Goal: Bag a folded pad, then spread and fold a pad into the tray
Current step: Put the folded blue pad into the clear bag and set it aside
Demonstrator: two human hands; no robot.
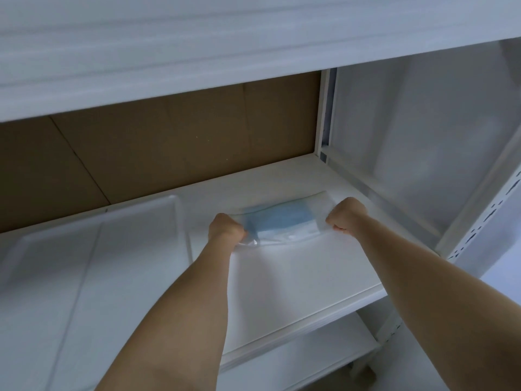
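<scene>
Both fists are closed on the bag (284, 221): left hand (225, 228), right hand (348, 213). Blue pad (277, 218) is seated inside; tension should be kept even.

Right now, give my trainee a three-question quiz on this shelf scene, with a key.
1. True or false: the blue folded pad is inside a clear plastic bag.
2. Which hands hold the bag? A) only the left hand B) only the right hand C) both, one at each end
3. Fill in: the white tray lies on the shelf to the ____ of the bag, seen from the person's side.

Key: 1 true; 2 C; 3 left
</scene>
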